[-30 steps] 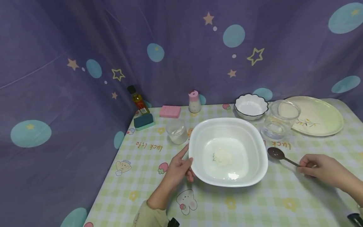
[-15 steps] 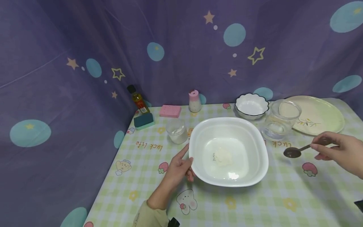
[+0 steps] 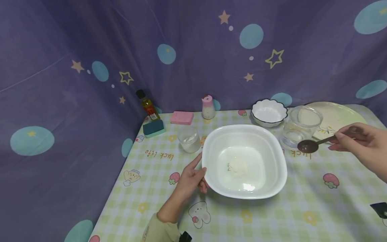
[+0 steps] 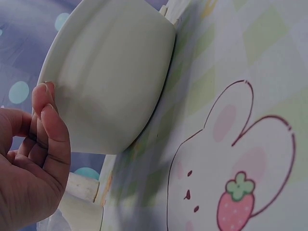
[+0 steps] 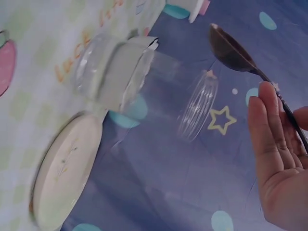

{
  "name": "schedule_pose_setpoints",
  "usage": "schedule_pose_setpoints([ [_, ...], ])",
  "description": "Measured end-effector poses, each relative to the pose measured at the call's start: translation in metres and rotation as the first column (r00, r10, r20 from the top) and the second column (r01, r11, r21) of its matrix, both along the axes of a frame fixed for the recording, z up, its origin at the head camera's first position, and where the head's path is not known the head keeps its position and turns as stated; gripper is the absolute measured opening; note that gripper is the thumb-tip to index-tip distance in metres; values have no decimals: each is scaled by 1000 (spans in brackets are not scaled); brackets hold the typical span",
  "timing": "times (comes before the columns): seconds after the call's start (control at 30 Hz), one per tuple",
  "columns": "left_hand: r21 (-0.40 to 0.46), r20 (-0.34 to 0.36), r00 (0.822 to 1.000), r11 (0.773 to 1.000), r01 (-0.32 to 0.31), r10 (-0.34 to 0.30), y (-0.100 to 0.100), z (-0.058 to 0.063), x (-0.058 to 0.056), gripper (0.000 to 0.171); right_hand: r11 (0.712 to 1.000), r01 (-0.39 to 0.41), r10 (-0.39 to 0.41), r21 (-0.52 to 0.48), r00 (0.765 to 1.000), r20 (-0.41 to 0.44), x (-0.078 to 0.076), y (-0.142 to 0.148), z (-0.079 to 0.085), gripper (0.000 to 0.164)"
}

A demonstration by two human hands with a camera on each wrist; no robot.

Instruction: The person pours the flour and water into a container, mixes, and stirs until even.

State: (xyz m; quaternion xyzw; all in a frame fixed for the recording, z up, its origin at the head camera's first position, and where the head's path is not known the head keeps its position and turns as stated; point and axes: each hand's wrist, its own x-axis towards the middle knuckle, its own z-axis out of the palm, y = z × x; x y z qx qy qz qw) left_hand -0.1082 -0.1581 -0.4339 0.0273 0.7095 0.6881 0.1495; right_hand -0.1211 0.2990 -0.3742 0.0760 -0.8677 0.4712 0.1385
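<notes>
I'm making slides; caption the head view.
Left hand holding a white basin, right hand holding a brown spoon near a clear jar.

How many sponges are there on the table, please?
2. The pink sponge lies between the oil bottle and the pink-topped shaker; the dark green sponge lies in front of the bottle. A small one could be hidden behind the white basin.

the right hand [image 3: 367,146] has lifted the spoon [image 3: 308,146] from beside the basin [image 3: 267,158] toward the jar [image 3: 297,129].
</notes>
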Motion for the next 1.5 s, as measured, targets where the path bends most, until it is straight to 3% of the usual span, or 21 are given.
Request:
schedule_pose_setpoints([
  [0.27,0,-5,1000,1000,5,-5,0,0,0,58,998,0,5,-66,997,74,-9,-31,18,18],
  [0.43,-9,-4,1000,1000,6,-6,-1,0,0,58,996,-46,57,-79,989,140,-17,-52,21,22],
  [0.6,-4,-7,1000,1000,12,-12,-1,-1,0,58,984,-155,167,-89,973,158,-28,-68,18,19],
  [0.73,1,-5,1000,1000,13,-13,-1,0,0,58,968,-251,249,-7,957,148,-37,-81,16,13],
  [0.9,2,-11,1000,1000,16,-16,-1,0,1,58,930,-363,350,60,923,157,-47,-98,16,4],
  [1.07,2,-7,1000,1000,15,-15,-1,0,1,58,869,-473,449,147,877,172,-53,-114,14,8],
  [1.23,-8,8,1000,1000,7,-7,-2,0,1,58,820,-519,480,241,853,204,-57,-126,12,15],
  [1.5,-21,21,1000,1000,-1,2,-2,-2,-1,56,748,-593,532,299,804,265,-57,-141,7,16],
])
